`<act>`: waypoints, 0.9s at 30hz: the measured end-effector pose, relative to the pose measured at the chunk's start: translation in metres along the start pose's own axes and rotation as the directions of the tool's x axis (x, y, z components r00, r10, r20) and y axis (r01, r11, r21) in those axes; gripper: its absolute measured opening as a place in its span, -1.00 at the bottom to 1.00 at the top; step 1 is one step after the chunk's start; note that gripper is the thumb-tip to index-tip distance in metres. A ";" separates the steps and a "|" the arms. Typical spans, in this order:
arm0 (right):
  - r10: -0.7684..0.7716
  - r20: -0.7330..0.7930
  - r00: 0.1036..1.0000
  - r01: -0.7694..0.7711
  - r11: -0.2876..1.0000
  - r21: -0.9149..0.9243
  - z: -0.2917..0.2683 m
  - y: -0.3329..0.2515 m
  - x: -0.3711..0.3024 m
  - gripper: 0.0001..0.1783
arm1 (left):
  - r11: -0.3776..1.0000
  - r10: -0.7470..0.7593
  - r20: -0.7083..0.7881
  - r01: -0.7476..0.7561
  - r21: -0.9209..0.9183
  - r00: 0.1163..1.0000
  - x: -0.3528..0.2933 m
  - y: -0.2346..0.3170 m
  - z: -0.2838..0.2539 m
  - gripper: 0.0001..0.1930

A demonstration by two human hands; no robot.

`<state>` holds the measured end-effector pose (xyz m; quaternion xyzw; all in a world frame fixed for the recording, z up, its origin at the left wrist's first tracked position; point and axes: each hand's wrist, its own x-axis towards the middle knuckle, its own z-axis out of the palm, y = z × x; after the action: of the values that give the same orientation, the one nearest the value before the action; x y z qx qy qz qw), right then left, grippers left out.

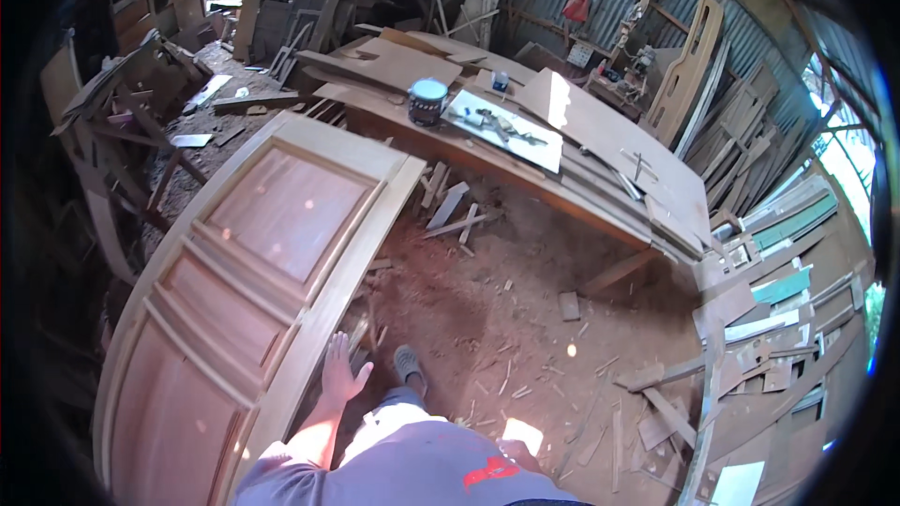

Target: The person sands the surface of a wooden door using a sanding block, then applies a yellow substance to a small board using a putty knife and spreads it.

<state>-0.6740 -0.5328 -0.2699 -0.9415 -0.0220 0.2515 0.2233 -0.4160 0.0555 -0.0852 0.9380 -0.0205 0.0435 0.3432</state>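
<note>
A large panelled wooden door (265, 210) lies to my left, its long edge running beside me. My left hand (343, 377) is at the near right edge of this door, fingers stretched out and thumb apart, holding nothing. Whether its palm presses on the edge I cannot tell. My right hand (518, 454) shows only in part, low beside my shirt. Its fingers are mostly hidden, and a bright pale patch (522, 432) lies right by it; whether that is something held or sunlight is unclear.
Ahead stands a workbench of stacked boards (600, 131) with a paint can (427, 101), a small cup (500, 81) and a white sheet (503, 129) with tools on it. Wood scraps (457, 206) litter the dirt floor. At right, a rack (778, 319) holds offcuts.
</note>
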 end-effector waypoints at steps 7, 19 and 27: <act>0.494 0.201 0.846 -0.533 0.802 0.269 -0.148 -0.037 0.107 -0.67 | 0.951 0.302 -0.038 -0.298 0.078 0.953 0.254 0.077 0.063 -0.08; 0.301 -0.291 0.908 -0.040 0.754 0.656 -0.479 -0.088 0.544 -0.64 | 0.992 0.024 -0.112 -0.009 0.128 0.993 0.443 0.081 0.119 -0.04; -0.068 -0.749 0.660 0.299 0.937 0.179 -0.728 -0.139 0.792 -0.70 | 0.834 -0.444 -0.259 0.501 0.232 0.858 0.471 0.104 0.170 0.03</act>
<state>0.3794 -0.5838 -0.0135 -0.9127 0.0098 -0.1698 0.3715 0.0575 -0.1379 -0.1026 0.9449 0.2531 0.0510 0.2015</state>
